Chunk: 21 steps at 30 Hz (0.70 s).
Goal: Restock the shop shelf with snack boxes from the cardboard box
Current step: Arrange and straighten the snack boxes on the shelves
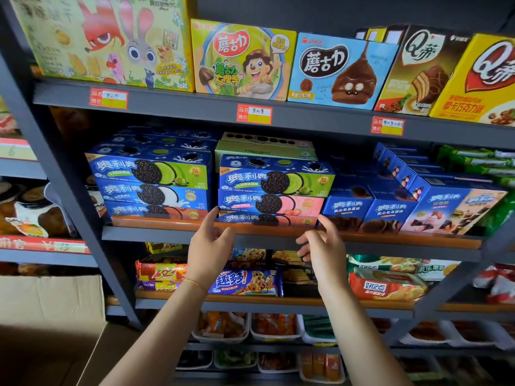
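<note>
Reaching up toward the middle shelf [278,236], I held my left hand [209,240] and right hand [323,246] loosely spread, gripping nothing, either side of the centre stack of cookie boxes [274,190]. My left fingertip [215,210] sat at the stack's lower left corner. The cardboard box [50,302] stood low on my left, well apart.

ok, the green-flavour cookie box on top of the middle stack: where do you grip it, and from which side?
Judging by its pose, take the green cookie box by its two short ends, coming straight in from the front. It lies flat with its long face outward on the pink box, and the left hand and right hand sit below either side. Space above looks tight for a top grip.
</note>
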Each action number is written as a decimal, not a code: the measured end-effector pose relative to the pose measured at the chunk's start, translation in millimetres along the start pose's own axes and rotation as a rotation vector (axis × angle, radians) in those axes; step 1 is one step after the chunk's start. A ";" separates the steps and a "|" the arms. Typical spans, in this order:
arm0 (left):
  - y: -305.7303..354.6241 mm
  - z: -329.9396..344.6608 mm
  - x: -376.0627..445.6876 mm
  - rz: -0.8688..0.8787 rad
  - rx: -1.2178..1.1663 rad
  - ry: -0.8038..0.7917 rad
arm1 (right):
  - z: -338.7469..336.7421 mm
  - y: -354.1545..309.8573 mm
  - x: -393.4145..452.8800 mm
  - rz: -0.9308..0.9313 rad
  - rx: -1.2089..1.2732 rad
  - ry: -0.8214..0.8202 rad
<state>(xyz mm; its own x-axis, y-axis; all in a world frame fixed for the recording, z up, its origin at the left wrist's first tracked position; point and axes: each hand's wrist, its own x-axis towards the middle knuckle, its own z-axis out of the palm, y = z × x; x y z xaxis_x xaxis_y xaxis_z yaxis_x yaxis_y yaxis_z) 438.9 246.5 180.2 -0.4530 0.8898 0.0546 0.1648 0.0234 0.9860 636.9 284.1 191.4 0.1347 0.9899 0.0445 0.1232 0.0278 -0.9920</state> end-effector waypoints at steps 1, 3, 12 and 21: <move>0.0 -0.5 0.6 0.001 0.006 -0.001 | -0.2 -0.3 0.2 0.004 0.004 0.000; 1.0 -1.7 0.9 0.014 0.016 -0.003 | -1.2 -0.9 -1.0 -0.016 -0.014 0.013; 28.1 0.4 -1.8 0.152 -0.119 -0.067 | -4.1 -24.9 1.2 -0.168 -0.010 0.033; 32.8 -1.0 -0.6 0.088 -0.196 -0.070 | -0.7 -29.1 5.5 -0.143 0.060 0.029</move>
<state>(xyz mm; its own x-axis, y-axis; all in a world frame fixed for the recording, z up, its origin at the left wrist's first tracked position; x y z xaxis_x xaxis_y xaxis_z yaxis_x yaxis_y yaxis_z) 443.7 246.3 212.7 -0.3811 0.9143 0.1372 0.0243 -0.1385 0.9901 634.8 288.6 220.6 0.1486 0.9708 0.1881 0.0845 0.1770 -0.9806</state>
